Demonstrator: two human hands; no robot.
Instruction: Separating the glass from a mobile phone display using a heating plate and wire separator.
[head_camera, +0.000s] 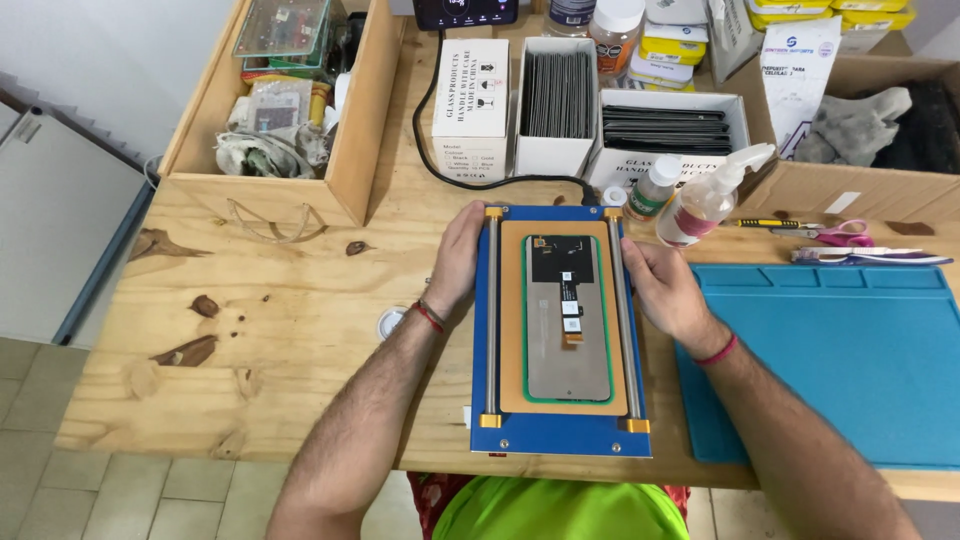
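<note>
A blue flat machine (560, 437) with two metal side rails and gold corner clamps lies on the wooden bench in front of me. On its tan pad rests a phone screen panel (567, 320), back side up, with a small orange flex cable showing. My left hand (459, 258) grips the machine's left edge by the left rail. Against the right edge by the right rail rests my right hand (667, 288). Both wrists wear red string bracelets.
A teal work mat (850, 360) lies to the right. Behind the machine stand a spray bottle (708, 200), a small bottle (654, 187), white boxes of glass panels (556, 100) and a black cable (440, 160). A wooden crate (280, 110) of clutter sits far left. Scissors (840, 233) lie far right.
</note>
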